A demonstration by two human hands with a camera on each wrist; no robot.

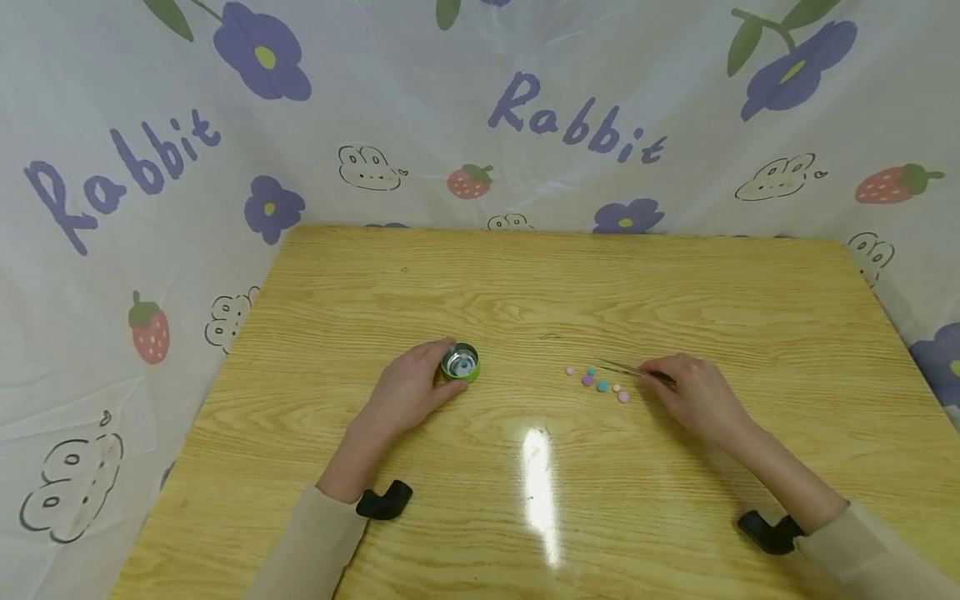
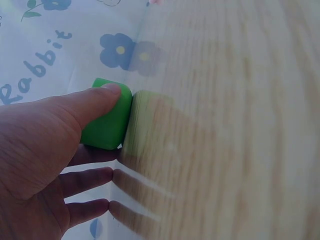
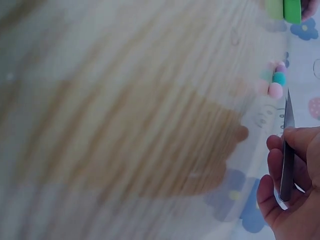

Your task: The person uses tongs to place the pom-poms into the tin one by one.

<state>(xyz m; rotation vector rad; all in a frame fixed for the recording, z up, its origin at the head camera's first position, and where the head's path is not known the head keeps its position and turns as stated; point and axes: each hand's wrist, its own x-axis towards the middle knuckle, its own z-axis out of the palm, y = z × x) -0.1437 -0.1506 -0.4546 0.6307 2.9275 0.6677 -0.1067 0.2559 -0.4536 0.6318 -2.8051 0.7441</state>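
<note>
My left hand grips a small round green tin by its sides on the table. In the head view the tin stands with its open top up, its silvery inside showing a small teal piece at the bottom. From the left wrist view, the thumb presses the green wall of the tin. My right hand pinches metal tweezers, whose tips point left, close over several small pom-poms in pink, purple, teal and cream. The tweezers lie along the fingers in the right wrist view.
The wood-grain table is glossy and reflects a bright streak of light near its front. A white cloth printed with flowers, strawberries and rabbits hangs behind it and at the sides. Black wrist mounts sit by both sleeves.
</note>
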